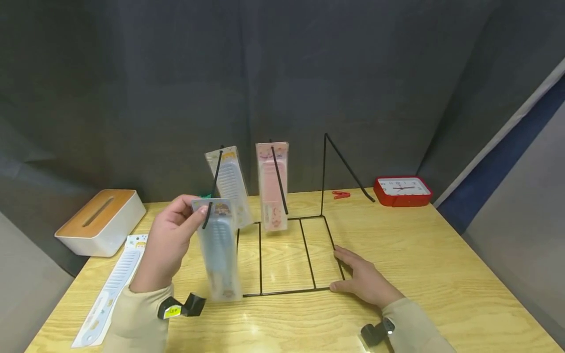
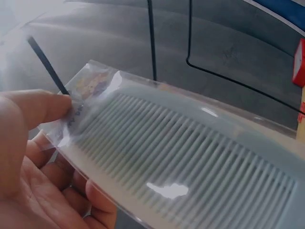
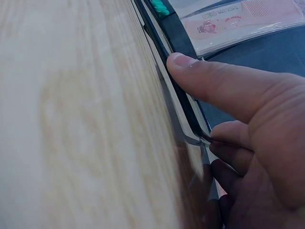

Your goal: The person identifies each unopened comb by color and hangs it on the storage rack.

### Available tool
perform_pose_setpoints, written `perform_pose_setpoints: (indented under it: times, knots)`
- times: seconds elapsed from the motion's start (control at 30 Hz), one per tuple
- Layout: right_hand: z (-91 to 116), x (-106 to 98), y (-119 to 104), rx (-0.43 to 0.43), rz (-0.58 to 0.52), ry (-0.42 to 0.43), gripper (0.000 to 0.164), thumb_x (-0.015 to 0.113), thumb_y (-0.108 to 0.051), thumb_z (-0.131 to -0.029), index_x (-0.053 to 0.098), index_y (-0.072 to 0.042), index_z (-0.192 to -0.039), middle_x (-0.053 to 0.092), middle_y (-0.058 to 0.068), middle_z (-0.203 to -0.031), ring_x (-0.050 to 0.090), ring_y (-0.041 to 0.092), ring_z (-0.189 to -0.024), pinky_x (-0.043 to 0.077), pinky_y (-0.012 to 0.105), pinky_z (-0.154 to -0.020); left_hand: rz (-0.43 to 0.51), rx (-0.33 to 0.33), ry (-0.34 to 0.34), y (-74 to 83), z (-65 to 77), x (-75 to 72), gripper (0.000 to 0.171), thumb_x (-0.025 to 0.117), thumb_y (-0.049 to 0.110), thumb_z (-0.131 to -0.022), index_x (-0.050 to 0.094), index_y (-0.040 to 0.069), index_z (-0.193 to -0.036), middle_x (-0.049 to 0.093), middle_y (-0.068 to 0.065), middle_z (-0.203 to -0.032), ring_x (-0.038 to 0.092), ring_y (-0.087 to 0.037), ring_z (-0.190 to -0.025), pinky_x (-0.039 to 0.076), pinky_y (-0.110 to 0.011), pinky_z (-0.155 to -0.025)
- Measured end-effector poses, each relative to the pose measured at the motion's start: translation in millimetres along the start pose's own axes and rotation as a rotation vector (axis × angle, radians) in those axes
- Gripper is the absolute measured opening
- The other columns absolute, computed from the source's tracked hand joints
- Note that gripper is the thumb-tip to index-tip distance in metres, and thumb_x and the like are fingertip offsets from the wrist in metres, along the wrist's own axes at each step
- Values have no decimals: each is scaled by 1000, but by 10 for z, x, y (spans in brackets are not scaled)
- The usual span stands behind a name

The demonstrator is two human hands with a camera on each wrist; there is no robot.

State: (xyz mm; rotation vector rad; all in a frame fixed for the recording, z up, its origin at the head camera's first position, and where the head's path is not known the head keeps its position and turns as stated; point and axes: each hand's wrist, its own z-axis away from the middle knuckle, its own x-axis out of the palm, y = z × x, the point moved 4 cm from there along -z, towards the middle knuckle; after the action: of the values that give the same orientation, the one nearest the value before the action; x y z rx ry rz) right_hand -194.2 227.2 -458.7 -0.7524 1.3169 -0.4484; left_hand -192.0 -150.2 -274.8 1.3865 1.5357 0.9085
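Observation:
In the head view my left hand (image 1: 169, 238) pinches the top corner of a packaged pale blue comb (image 1: 219, 255) between thumb and fingers. The left hook (image 1: 216, 174) of a black wire rack (image 1: 282, 293) passes through the top of this package, its tip sticking out in front. The package hangs down over the rack's left front. My right hand (image 1: 364, 277) grips the rack's front right corner, thumb at the front wire and fingers on the side wire. Further back on the left hook hangs another packaged comb (image 1: 231, 179); a packaged pink comb (image 1: 274, 184) hangs from the middle hook.
A larger packaged comb (image 1: 108, 294) lies on the table at left, in front of a white tissue box (image 1: 99, 223) with a wooden lid. The right hook (image 1: 350, 169) carries nothing. Behind it are a red clip (image 1: 341, 194) and a red clock (image 1: 402, 191).

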Motion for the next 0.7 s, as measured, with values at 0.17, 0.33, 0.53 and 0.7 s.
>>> perform_pose_setpoints:
  times: [0.17,0.33,0.53,0.7]
  knots:
    - [-4,0,3,3,11,1,93,85,-39,-79,41,-1,-152,28,11,-163,21,39,-149,20,60,-116,-16,-20,-3,-65,-224,13,11,62,12,-101,63,1,-100,63,2,-89,55,-12,-81,47,-24,-70]
    - [3,-4,0,0,19,3,93,85,-40,-79,41,-1,-152,29,11,-163,21,39,-149,21,60,-116,-49,-64,24,-130,-459,35,21,61,17,-102,60,-3,-105,63,3,-88,54,-13,-79,46,-23,-68]
    - [-1,0,8,-8,14,3,92,85,-39,-79,42,-1,-151,30,10,-162,22,39,-149,21,60,-116,-110,-161,38,-201,-721,44,24,59,28,-103,60,5,-106,57,-1,-90,47,-16,-78,43,-25,-67]
    - [-2,9,17,-8,1,2,92,85,-38,-79,42,-1,-151,29,10,-163,21,39,-149,21,60,-116,-149,-253,52,-267,-914,43,31,58,34,-103,60,5,-114,56,-3,-98,48,-16,-84,44,-29,-73]
